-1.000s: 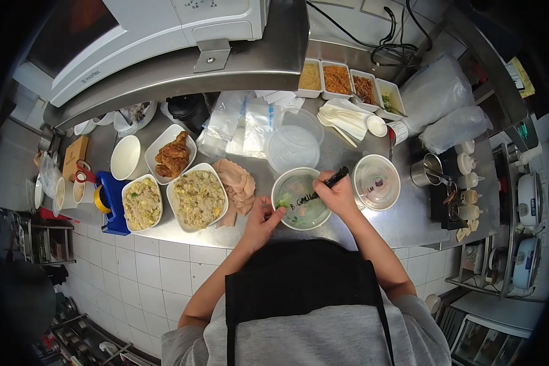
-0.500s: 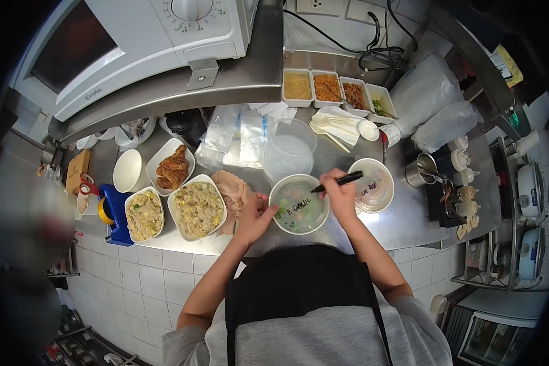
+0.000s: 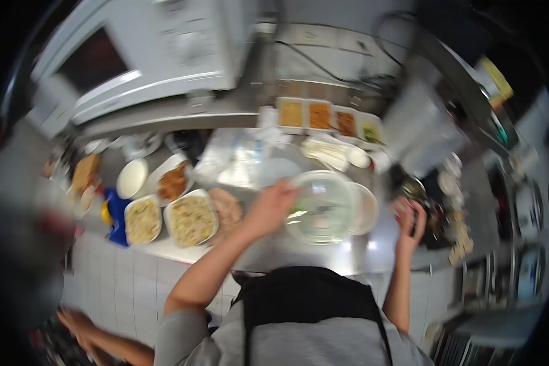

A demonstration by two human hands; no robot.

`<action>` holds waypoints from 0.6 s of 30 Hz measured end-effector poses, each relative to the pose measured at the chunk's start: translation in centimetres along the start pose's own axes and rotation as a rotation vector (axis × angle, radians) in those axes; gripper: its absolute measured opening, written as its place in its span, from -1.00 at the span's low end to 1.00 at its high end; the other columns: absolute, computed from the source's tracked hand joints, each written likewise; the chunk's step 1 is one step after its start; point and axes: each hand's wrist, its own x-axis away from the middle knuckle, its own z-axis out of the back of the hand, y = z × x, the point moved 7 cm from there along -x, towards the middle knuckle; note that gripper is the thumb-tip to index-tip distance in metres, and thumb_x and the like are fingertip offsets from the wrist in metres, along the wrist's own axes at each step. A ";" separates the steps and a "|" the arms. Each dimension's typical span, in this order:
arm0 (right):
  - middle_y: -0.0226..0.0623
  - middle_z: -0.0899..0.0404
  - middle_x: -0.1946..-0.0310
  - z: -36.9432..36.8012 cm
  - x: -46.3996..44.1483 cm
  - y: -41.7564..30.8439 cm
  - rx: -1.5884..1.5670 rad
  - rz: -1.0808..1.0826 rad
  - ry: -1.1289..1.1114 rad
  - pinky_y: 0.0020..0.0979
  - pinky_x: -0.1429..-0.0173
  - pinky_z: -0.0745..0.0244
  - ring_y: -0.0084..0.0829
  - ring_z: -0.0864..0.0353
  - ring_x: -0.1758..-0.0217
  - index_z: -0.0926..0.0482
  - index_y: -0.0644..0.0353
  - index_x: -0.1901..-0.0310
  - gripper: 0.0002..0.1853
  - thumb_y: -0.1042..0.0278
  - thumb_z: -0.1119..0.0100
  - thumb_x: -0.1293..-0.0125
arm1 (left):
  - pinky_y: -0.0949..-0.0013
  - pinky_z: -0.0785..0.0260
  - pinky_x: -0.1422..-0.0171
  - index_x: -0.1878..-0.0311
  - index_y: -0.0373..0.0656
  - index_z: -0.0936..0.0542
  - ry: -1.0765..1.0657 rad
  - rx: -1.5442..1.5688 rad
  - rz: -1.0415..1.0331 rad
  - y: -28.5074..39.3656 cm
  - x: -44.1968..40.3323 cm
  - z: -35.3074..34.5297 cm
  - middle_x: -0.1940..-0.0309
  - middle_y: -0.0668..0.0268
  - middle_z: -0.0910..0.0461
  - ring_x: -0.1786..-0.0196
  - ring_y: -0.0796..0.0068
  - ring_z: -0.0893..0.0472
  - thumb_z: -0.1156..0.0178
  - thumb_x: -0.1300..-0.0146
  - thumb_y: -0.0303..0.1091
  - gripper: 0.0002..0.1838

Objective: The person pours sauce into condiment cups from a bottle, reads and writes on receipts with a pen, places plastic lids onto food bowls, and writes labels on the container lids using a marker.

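Observation:
My left hand [image 3: 276, 206] is at the left rim of a round bowl with a clear lid [image 3: 322, 210], fingers closed on its edge; greens show dimly inside. This bowl overlaps a second lidded bowl [image 3: 365, 209] to its right. Further right, beside the dark condiment rack, is my right hand [image 3: 410, 221], raised with bent fingers apart and nothing visible in it. Motion blurs the scene, and the black marker cannot be made out. Left of my left hand lie crumpled pinkish-tan material [image 3: 226, 210] and a square bowl of fried rice [image 3: 192, 218].
Another rice bowl [image 3: 143, 221], fried chicken [image 3: 173, 181] and a blue tape dispenser [image 3: 117, 216] are at left. Topping trays [image 3: 319, 116] line the back, with bottles [image 3: 451, 183] at right. A microwave [image 3: 183, 49] overhangs the upper left. Another person's arm [image 3: 97, 334] shows lower left.
The near lidded bowl has moved right and appears larger, with my left hand following. My right hand has left the lid and swung right; the marker no longer shows. Another person's arm has appeared.

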 end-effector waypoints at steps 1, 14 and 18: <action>-0.13 -0.49 -0.04 0.4 0.1 -1.0 -0.042 0.066 0.043 -0.39 0.08 -0.50 -0.32 -0.59 0.03 -0.31 0.17 -0.11 -0.68 0.29 0.00 -0.38 | 0.29 -0.40 0.09 0.10 -0.34 -0.50 -0.019 -0.070 -0.070 1.8 -1.1 -1.8 0.30 0.11 -0.60 0.22 0.33 -0.57 0.03 -0.35 -0.17 -0.64; -0.02 -0.47 -0.08 0.0 -1.3 -7.6 0.076 0.219 -0.084 -0.50 0.23 -0.48 -0.41 -0.55 0.15 -0.32 0.23 -0.03 -0.69 0.42 -0.10 -0.29 | 0.19 -0.27 0.26 0.21 -0.27 -0.44 0.026 0.227 -0.020 -1.7 -4.7 -5.9 0.38 0.02 -0.51 0.30 0.12 -0.48 0.06 -0.31 -0.07 -0.62; 0.09 -0.44 -0.08 -6.1 -0.4 -8.0 -0.046 0.338 -0.198 -0.43 0.17 -0.50 -0.32 -0.55 0.10 -0.24 0.26 -0.01 -0.66 0.49 -0.09 -0.26 | 0.31 -0.20 0.40 0.15 -0.20 -0.45 0.256 0.498 -0.002 -3.5 1.4 7.3 0.42 0.14 -0.48 0.40 0.30 -0.41 0.08 -0.32 -0.02 -0.62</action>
